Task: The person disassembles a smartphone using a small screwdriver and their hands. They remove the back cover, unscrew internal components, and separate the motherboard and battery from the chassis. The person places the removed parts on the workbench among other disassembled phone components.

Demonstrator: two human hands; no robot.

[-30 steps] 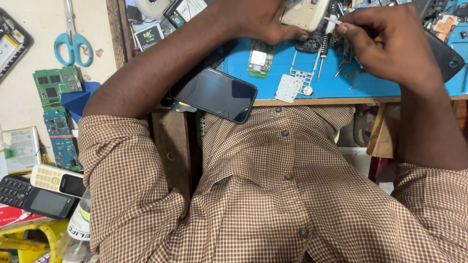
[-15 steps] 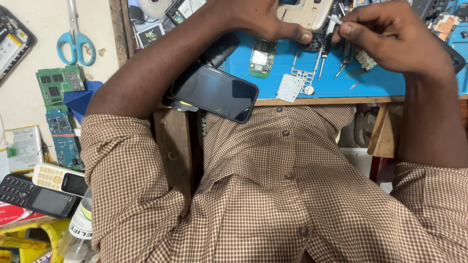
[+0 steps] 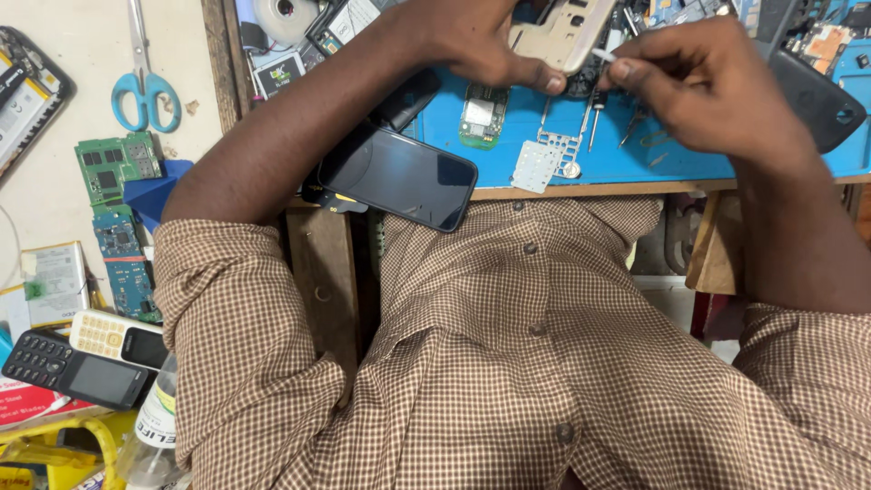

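Phone repair bench seen from above, and it's a proper mess (in a good way). Left hand (image 3: 472, 41) grips a beige phone housing (image 3: 564, 34) at the top edge of the blue work mat (image 3: 671, 163), fingers curled over it and the thumb pressed along its lower edge. Right hand (image 3: 717, 86) sits just beside it, thumb and forefinger pinched together on a thin pale tool tip (image 3: 602, 54) that points at the housing's corner. Whether the tip actually touches the housing, I can't tell.

As for progress, I'd judge this as mid-teardown or mid-rebuild. The housing looks like a bare shell, and the bits around it seem to be out of a phone already: a small green circuit board (image 3: 481, 116) lies on the mat just below the left hand, with a white keypad membrane (image 3: 535, 165) and a metal frame piece (image 3: 561, 145) near it. Loose screwdrivers (image 3: 594, 122) lie between them and the right hand. So the parts are apart and laid out, and nothing looks seated in the shell.

Other stuff: a black smartphone (image 3: 399, 177) lies face up, overhanging the mat's front edge against the left forearm. Off to the left are blue-handled scissors (image 3: 143, 86), more green boards (image 3: 116, 168) and two keypad phones (image 3: 82, 354).
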